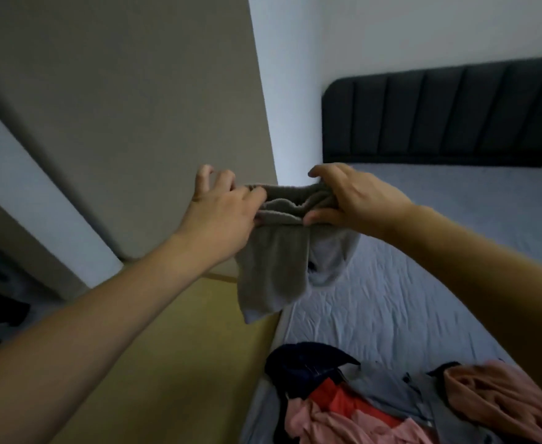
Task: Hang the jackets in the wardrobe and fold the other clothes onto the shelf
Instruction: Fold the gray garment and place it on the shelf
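Note:
A grey garment point(274, 270) hangs in the air over the bed's left edge, bunched at its top. My left hand point(223, 209) pinches the bunched top from the left with some fingers spread. My right hand point(356, 200) grips the same top edge from the right. A pile of clothes point(372, 405) lies on the bed near me: a dark navy piece, a red one, pink ones, a grey-blue shirt and a peach piece.
The bed point(423, 283) with a pale blue sheet fills the right side, with a dark padded headboard point(449, 113) at the far end. A beige wardrobe door point(128, 107) stands at the left. Yellowish floor point(173, 347) runs between them. Dark items sit at the far left edge.

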`<state>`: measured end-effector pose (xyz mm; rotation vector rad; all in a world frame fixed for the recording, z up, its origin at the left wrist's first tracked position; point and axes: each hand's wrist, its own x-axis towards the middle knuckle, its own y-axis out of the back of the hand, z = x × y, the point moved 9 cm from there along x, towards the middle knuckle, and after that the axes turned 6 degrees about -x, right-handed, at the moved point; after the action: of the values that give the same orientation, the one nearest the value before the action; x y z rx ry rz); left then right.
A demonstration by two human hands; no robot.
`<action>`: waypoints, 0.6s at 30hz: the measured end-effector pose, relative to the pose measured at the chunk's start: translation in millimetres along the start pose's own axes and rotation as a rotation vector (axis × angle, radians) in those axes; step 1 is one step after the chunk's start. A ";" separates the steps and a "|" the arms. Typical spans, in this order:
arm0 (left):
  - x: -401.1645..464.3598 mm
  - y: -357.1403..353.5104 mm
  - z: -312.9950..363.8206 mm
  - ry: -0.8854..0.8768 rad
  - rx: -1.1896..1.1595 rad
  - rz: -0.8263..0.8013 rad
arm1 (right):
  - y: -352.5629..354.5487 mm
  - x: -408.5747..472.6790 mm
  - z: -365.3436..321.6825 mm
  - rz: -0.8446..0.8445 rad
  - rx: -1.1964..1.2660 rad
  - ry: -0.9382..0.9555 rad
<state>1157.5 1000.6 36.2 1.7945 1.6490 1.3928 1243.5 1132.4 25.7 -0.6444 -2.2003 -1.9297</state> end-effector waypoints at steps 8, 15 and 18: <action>-23.0 16.2 -47.5 0.125 -0.131 -0.151 | -13.1 23.8 -9.4 -0.352 0.553 -0.171; -42.4 -63.2 -60.8 0.304 -0.615 -0.451 | -79.4 8.4 10.8 -0.675 0.718 -0.305; -34.2 -119.4 -42.4 0.304 -0.604 -0.581 | -110.6 14.7 28.1 -0.534 0.468 -0.328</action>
<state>1060.6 987.6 -51.3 0.7261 1.4796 1.6717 1190.1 1153.8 -74.0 -0.3310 -3.1454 -1.4519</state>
